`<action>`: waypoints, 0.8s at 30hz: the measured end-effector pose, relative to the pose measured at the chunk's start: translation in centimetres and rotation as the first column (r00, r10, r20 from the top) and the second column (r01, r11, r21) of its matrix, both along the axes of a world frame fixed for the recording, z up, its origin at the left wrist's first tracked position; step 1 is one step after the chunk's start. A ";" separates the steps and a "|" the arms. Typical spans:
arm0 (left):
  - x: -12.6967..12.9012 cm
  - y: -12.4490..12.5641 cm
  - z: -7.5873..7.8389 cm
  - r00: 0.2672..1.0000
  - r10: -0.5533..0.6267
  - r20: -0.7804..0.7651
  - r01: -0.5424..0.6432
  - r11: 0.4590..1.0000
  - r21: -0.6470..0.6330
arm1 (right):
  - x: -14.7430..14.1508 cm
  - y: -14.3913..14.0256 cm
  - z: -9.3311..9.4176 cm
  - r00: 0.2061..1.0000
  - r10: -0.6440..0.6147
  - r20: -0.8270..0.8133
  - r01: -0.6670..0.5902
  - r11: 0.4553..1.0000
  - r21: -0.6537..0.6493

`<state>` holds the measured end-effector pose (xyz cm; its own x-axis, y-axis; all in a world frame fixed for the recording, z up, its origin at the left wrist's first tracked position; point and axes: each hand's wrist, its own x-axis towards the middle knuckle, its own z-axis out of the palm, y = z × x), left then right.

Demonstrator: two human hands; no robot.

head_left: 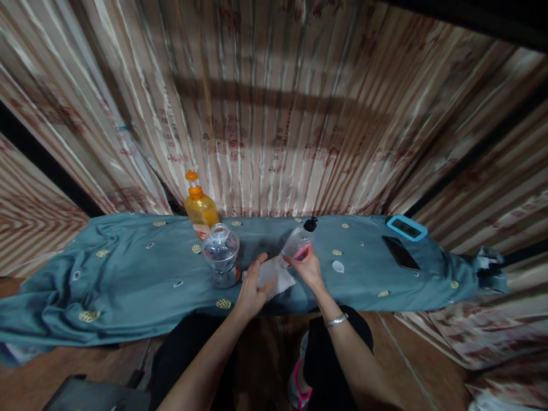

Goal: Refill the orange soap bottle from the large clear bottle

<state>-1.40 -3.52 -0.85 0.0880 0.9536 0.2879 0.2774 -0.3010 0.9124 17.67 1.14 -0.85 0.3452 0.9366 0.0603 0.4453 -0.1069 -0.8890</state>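
Note:
My right hand (307,267) grips the lower part of a small clear pump bottle (293,242) with a black top and a pink patch on its side. The bottle leans, its top to the upper right and its base over a white paper tissue (278,278). My left hand (253,290) lies at the tissue's left side, thumb and fingers apart. Left of that hand stands a large clear plastic bottle (221,254) with an uncapped mouth. Behind it, an orange pump bottle (201,208) with yellow-orange contents is partly hidden.
A blue-green patterned cloth (149,268) covers the narrow table. To the right lie a small round white disc (338,266), a black phone (401,253) and a blue-framed digital clock (406,227). A striped curtain (265,114) hangs close behind the table.

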 end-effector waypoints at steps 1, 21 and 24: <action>-0.2 -0.1 -0.6 0.998 -0.030 -0.064 0.031 0.999 0.014 | 0.9 1.2 0.0 0.998 -0.043 0.046 0.045 0.998 -0.039; -2.0 -0.7 -5.4 0.927 -0.097 -0.361 0.120 0.992 0.041 | 5.1 10.5 -1.0 0.909 -0.257 0.327 0.308 0.944 -0.115; -2.8 -1.0 -5.7 0.913 -0.091 -0.397 0.120 0.991 0.050 | 5.1 10.2 -0.9 0.908 -0.246 0.339 0.306 0.943 -0.135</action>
<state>-4.20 -4.48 -6.55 0.3071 0.9105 0.2770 0.5719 -0.4092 0.7110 22.73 11.37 -1.78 0.5825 0.8115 0.0466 0.6261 -0.4114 -0.6624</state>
